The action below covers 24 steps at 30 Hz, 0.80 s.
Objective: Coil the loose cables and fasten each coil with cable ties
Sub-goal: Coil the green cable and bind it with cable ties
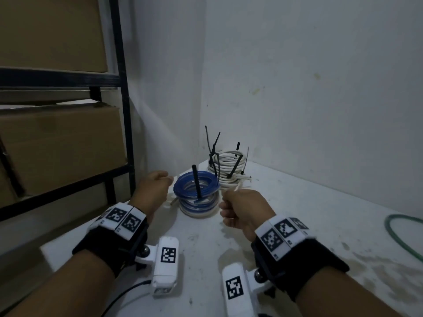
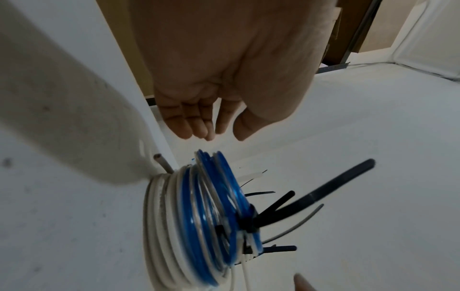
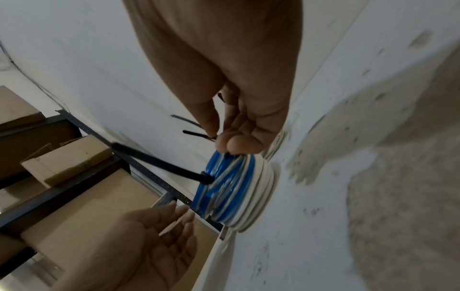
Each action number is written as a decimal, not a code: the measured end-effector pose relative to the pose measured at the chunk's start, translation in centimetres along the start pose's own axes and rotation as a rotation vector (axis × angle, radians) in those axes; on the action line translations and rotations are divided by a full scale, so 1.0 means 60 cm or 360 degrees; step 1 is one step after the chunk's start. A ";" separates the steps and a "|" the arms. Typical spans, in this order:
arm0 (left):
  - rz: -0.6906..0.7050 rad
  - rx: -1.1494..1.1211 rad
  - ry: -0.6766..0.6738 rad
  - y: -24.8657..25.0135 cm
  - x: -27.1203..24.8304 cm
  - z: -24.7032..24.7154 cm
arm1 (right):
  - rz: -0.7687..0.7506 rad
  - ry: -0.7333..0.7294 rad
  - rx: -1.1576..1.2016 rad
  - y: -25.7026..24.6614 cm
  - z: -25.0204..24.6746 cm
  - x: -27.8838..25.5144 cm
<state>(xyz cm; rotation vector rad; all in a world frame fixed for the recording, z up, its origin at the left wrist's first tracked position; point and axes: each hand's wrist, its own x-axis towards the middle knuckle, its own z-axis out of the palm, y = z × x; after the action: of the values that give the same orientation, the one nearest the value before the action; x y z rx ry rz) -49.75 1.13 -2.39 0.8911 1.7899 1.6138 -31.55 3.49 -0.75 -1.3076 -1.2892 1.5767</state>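
Toward the far left corner of the white worktop (image 1: 297, 225), the blue coil (image 1: 196, 183) sat stacked on a white coil (image 1: 198, 210), a black cable tie (image 1: 196, 184) standing up from it. The right hand (image 1: 242, 209) pinched the coil's rim, probably steadying it; the left hand (image 1: 152, 188) hovered beside it, fingers relaxed and apart.

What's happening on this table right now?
A person is bundling cables. The blue coil sits stacked on a white coil, with a black cable tie standing up from it. The right hand pinches something at the coil's edge; the left hand hovers open beside it. Another tied white coil sits behind.
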 end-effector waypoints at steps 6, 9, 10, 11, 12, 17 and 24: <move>0.0405 -0.0208 0.0528 0.054 -0.092 0.010 | 0.0077 -0.0096 -0.0353 -0.009 -0.096 -0.085; 0.0682 -0.0356 0.0529 0.089 -0.182 0.054 | 0.0066 -0.0098 -0.0573 -0.007 -0.170 -0.140; 0.0753 -0.0378 0.0464 0.097 -0.213 0.078 | 0.0067 -0.0090 -0.0635 -0.006 -0.197 -0.158; 0.0790 -0.0411 0.0361 0.103 -0.244 0.107 | 0.0069 -0.0072 -0.0691 -0.006 -0.226 -0.177; 0.0770 -0.0477 0.0207 0.107 -0.274 0.140 | 0.0073 -0.0041 -0.0740 -0.005 -0.258 -0.195; 0.0202 -0.0641 -0.0555 0.100 -0.400 0.321 | 0.0115 0.0292 -0.1116 0.009 -0.434 -0.278; -0.0745 -0.0709 -0.1141 0.072 -0.531 0.496 | 0.0420 0.0582 -0.2046 0.054 -0.644 -0.348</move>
<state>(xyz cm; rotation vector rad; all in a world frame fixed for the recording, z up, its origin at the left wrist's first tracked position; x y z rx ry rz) -6.41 -5.25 -2.29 0.6526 0.9860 1.1165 11.08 -7.18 1.95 -2.4325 -1.9939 0.4288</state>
